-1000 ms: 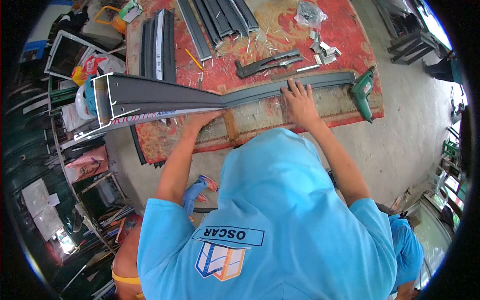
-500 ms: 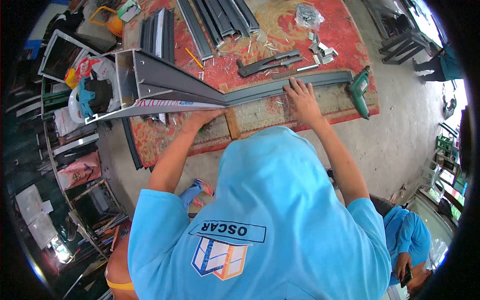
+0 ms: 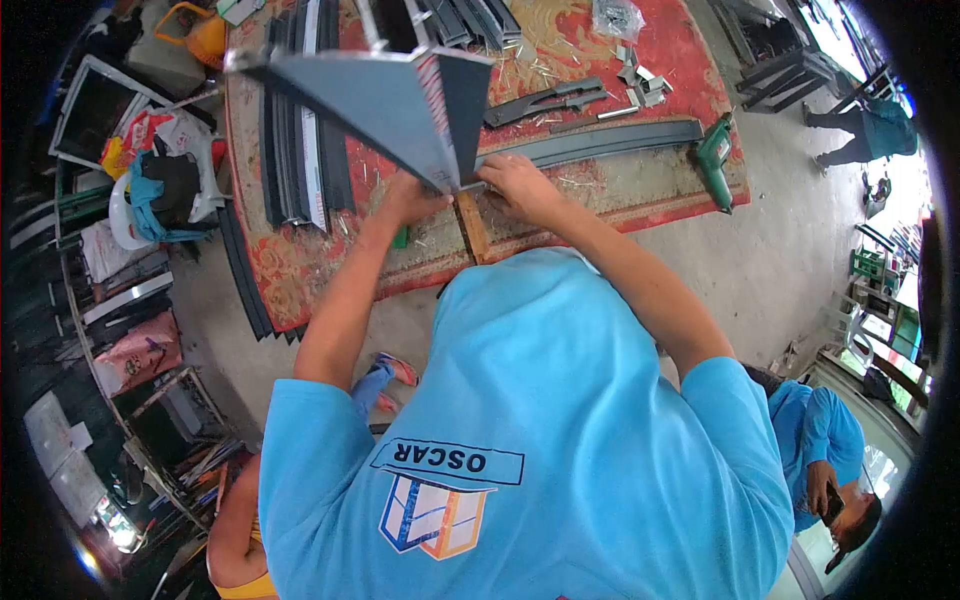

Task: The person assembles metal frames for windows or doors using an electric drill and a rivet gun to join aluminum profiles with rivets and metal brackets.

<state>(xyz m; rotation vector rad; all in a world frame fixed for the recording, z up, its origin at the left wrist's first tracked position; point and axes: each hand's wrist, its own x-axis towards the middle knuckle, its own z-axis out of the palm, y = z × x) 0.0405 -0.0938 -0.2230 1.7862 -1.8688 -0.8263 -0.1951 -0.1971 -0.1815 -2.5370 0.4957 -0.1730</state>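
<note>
A grey aluminium profile [image 3: 375,105] with a printed protective strip rises steeply toward the camera, its lower end at a corner joint. My left hand [image 3: 408,200] is closed around this lower end, fingers partly behind it. Along the table lies another grey aluminium profile [image 3: 610,143], whose left end meets the raised one. My right hand [image 3: 518,187] is curled on that left end, thumb and fingers close to the joint. Just below the joint is a strip of wood [image 3: 470,228]. Beyond the lying profile rest a dark long-handled tool [image 3: 545,102] and several small metal brackets [image 3: 645,85].
A green power drill [image 3: 714,165] lies at the right edge of the red patterned table cover [image 3: 690,50]. More long profiles [image 3: 285,165] are stacked on the left. Other people are nearby, one at lower right [image 3: 815,430]. Cluttered shelving [image 3: 125,400] stands left.
The left profile has swung up from lying out to the left into a steep position. My right hand has slid left along the lying profile to the joint. The view has shifted slightly.
</note>
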